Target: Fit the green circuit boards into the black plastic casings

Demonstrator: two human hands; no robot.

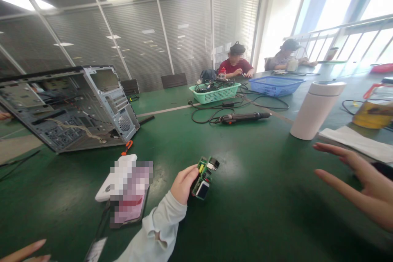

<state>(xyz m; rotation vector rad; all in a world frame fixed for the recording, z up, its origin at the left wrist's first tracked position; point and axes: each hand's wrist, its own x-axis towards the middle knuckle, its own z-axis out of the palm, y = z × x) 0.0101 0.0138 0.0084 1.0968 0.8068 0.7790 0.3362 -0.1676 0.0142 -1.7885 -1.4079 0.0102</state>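
A small green circuit board (201,178) with a dark square part and a black round part is held near the middle of the table. My left hand (183,183), in a light sleeve, has its thumb and fingers closed on the board's left side. At the right, my right hand (362,190) is raised with its fingers apart and nothing in them. A pale bottle (317,110) and white paper (357,143) are nearest to it. A phone (136,198) and a white device (115,178) lie left of the board.
An open computer case (70,110) stands at the left. Beyond the board lie a black power screwdriver (245,118), cables, a green basket (216,95) and a blue basket (276,86). Two people sit farther back. Another person's fingers (27,251) show at bottom left.
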